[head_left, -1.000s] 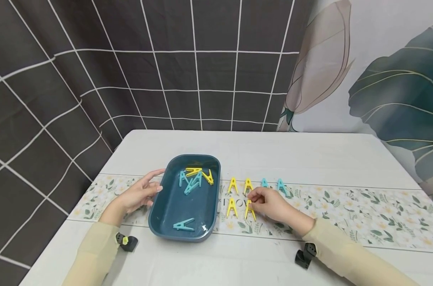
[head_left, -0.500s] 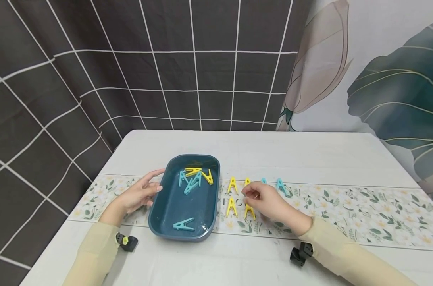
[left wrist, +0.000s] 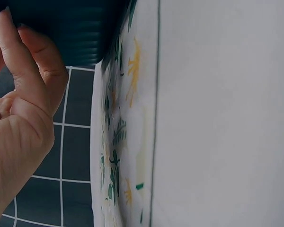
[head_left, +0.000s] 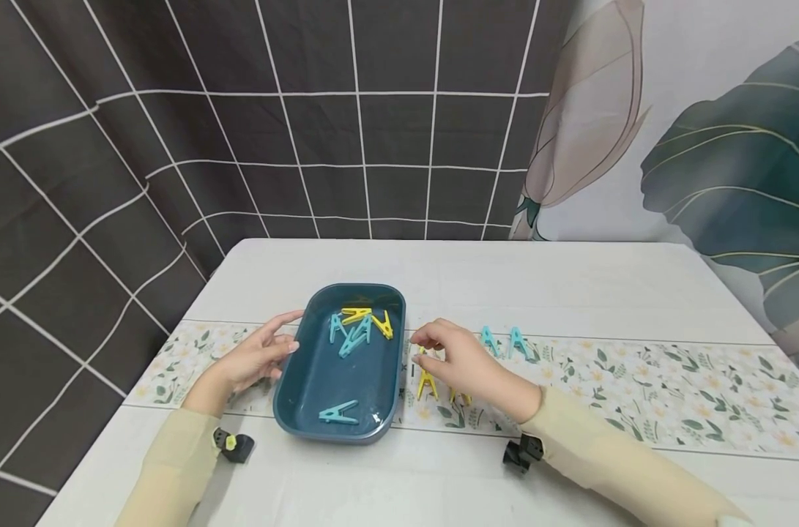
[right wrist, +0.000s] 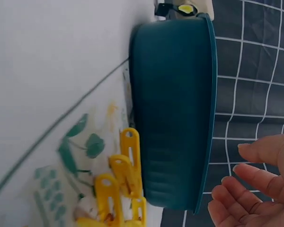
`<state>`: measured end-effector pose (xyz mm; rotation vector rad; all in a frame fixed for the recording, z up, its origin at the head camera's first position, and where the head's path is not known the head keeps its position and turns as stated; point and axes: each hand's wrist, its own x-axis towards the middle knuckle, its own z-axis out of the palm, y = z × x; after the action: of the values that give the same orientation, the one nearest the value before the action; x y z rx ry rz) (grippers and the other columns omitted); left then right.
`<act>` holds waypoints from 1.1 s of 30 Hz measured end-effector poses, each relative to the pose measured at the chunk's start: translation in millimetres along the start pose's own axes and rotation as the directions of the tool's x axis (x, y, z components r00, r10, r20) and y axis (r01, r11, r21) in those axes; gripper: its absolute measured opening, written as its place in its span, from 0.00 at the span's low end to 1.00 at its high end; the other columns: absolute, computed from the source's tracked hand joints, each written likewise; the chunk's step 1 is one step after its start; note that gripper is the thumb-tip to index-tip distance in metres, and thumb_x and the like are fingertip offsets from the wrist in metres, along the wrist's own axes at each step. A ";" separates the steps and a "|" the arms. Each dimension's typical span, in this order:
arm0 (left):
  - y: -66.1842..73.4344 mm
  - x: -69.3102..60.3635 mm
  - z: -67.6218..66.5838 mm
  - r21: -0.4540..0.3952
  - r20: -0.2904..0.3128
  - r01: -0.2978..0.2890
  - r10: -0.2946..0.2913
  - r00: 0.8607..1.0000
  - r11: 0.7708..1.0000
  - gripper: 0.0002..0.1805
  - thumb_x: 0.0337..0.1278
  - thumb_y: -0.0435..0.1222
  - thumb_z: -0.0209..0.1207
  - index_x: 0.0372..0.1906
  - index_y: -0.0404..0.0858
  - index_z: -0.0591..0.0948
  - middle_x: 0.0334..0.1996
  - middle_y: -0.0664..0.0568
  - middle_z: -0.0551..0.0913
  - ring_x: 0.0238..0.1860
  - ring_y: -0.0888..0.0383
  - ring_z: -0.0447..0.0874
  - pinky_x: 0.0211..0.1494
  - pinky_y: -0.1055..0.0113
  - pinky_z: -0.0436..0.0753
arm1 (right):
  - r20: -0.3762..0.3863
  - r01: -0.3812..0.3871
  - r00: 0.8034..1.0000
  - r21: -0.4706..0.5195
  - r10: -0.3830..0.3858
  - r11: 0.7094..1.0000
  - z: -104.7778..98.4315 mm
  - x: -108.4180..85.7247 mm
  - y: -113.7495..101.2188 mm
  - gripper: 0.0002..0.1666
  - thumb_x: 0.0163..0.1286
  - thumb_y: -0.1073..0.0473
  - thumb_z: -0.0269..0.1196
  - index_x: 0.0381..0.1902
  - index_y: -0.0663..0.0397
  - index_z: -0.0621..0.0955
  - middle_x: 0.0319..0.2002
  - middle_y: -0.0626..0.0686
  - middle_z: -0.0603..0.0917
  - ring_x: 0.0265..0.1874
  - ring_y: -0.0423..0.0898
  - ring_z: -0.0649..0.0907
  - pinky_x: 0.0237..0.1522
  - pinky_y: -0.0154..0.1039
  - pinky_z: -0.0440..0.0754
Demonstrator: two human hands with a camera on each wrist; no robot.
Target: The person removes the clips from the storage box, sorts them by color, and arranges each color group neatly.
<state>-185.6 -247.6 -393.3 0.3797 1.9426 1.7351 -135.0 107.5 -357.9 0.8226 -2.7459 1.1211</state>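
Observation:
My left hand point(head_left: 257, 356) touches the left side of a dark blue plastic tub point(head_left: 336, 366), its fingers against the outer wall in the left wrist view. In the tub lie several light blue clothespins point(head_left: 338, 413) and two yellow clothespins point(head_left: 382, 325). My right hand point(head_left: 461, 362) hovers just right of the tub, fingers loosely bent and holding nothing. Below and partly behind that hand stand yellow clothespins point(head_left: 428, 384), some hidden in the head view but several visible as yellow clothespins point(right wrist: 109, 194) in the right wrist view. Two light blue clothespins point(head_left: 518, 343) stand to its right.
A white table point(head_left: 537, 285) with a floral strip point(head_left: 669, 388) across it carries everything. Behind it hangs a dark grid-patterned curtain point(head_left: 399, 132), with a leaf-print cloth point(head_left: 722, 161) at the right. Black wrist cameras point(head_left: 522, 452) sit on both forearms.
My right hand has left the near yellow clothespin of the second column, lifting and moving left toward the tub. The left hand and tub stay where they were.

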 end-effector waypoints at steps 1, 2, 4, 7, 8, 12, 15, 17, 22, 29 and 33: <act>0.2 0.1 0.0 0.001 0.001 -0.001 0.001 1.000 1.000 0.36 0.68 0.31 0.50 0.74 0.40 0.46 0.34 0.59 0.81 0.28 0.67 0.79 0.24 0.76 0.80 | 0.001 0.004 1.000 -0.004 -0.004 1.000 0.4 2.3 -1.8 0.13 0.63 0.64 0.63 0.46 0.60 0.80 0.42 0.53 0.81 0.41 0.46 0.80 0.45 0.42 0.82; 0.3 0.1 -0.1 0.001 0.002 0.000 0.000 1.000 1.000 0.36 0.68 0.31 0.50 0.74 0.40 0.46 0.35 0.59 0.81 0.28 0.67 0.79 0.24 0.76 0.80 | 0.003 0.011 1.000 -0.006 -0.011 1.000 0.9 4.7 -3.6 0.13 0.63 0.64 0.63 0.46 0.60 0.80 0.43 0.53 0.81 0.41 0.46 0.80 0.46 0.42 0.82; 0.5 0.1 -0.3 0.002 0.001 0.002 -0.002 1.000 1.000 0.36 0.68 0.31 0.50 0.74 0.40 0.46 0.35 0.58 0.81 0.29 0.67 0.79 0.24 0.76 0.80 | 0.015 0.032 0.999 -0.016 -0.032 0.999 2.5 8.7 -7.3 0.13 0.63 0.63 0.64 0.47 0.60 0.80 0.43 0.52 0.81 0.42 0.46 0.80 0.47 0.41 0.82; 0.7 0.1 -0.5 0.006 -0.007 0.008 -0.008 1.000 1.000 0.36 0.68 0.31 0.50 0.74 0.40 0.46 0.36 0.58 0.81 0.29 0.67 0.79 0.24 0.75 0.80 | 0.043 0.078 0.996 -0.032 -0.077 0.996 7.0 13.4 -14.1 0.14 0.64 0.62 0.64 0.47 0.59 0.80 0.43 0.53 0.81 0.44 0.47 0.80 0.48 0.41 0.81; 0.8 0.2 -0.5 0.008 -0.010 0.009 -0.009 1.000 1.000 0.36 0.68 0.31 0.50 0.74 0.40 0.46 0.36 0.58 0.81 0.29 0.67 0.80 0.24 0.75 0.80 | 0.057 0.092 0.994 -0.036 -0.090 0.995 9.1 14.6 -16.9 0.14 0.64 0.62 0.64 0.47 0.59 0.80 0.44 0.53 0.81 0.44 0.47 0.80 0.48 0.41 0.81; 0.5 0.7 -0.8 0.006 -0.008 0.005 -0.005 1.000 1.000 0.36 0.68 0.31 0.50 0.74 0.41 0.47 0.35 0.58 0.81 0.29 0.67 0.80 0.24 0.75 0.80 | 0.137 0.132 0.983 -0.048 -0.125 0.990 20.1 18.5 -29.0 0.16 0.64 0.60 0.64 0.49 0.59 0.80 0.46 0.53 0.81 0.46 0.47 0.80 0.49 0.39 0.81; -0.5 0.9 -0.8 -0.004 0.003 0.000 0.001 1.000 1.000 0.35 0.69 0.31 0.49 0.74 0.41 0.47 0.35 0.59 0.81 0.29 0.67 0.79 0.24 0.76 0.80 | 0.201 0.171 0.967 -0.063 -0.155 0.983 29.8 20.9 -37.8 0.17 0.65 0.60 0.63 0.50 0.59 0.80 0.47 0.54 0.81 0.47 0.46 0.79 0.50 0.38 0.80; -1.3 0.7 -0.8 -0.007 0.008 -0.002 0.002 1.000 1.000 0.35 0.69 0.31 0.49 0.74 0.41 0.47 0.34 0.59 0.81 0.29 0.67 0.78 0.24 0.76 0.80 | 0.235 0.202 0.956 -0.083 -0.178 0.976 36.4 22.7 -42.9 0.17 0.65 0.60 0.63 0.50 0.59 0.80 0.48 0.54 0.81 0.49 0.47 0.79 0.51 0.37 0.79; -2.1 0.0 -1.0 -0.006 0.013 -0.008 0.008 1.000 1.000 0.35 0.69 0.31 0.49 0.74 0.42 0.47 0.34 0.59 0.81 0.30 0.67 0.78 0.25 0.76 0.80 | 0.328 0.240 0.926 -0.141 -0.184 0.960 51.8 27.7 -53.1 0.18 0.65 0.58 0.63 0.52 0.56 0.80 0.49 0.52 0.81 0.49 0.44 0.79 0.52 0.34 0.78; -1.2 0.1 -1.7 -0.004 0.013 0.002 -0.002 1.000 1.000 0.36 0.69 0.32 0.50 0.75 0.43 0.47 0.36 0.58 0.82 0.31 0.67 0.80 0.25 0.75 0.80 | 0.455 0.286 0.881 -0.291 -0.130 0.913 71.6 34.6 -62.9 0.20 0.63 0.54 0.65 0.53 0.50 0.81 0.46 0.48 0.81 0.46 0.41 0.79 0.45 0.30 0.79; -1.5 0.4 -2.3 -0.008 0.023 -0.006 0.006 1.000 1.000 0.36 0.69 0.32 0.50 0.75 0.43 0.47 0.37 0.58 0.82 0.31 0.67 0.79 0.25 0.75 0.80 | 0.495 0.336 0.859 -0.360 -0.127 0.871 79.5 37.8 -67.0 0.18 0.62 0.52 0.66 0.50 0.48 0.82 0.41 0.46 0.81 0.40 0.39 0.79 0.40 0.29 0.78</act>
<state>-187.0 -249.5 -394.7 0.4017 1.9195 1.7345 -122.9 -2.3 -364.3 1.4491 -2.9451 0.2525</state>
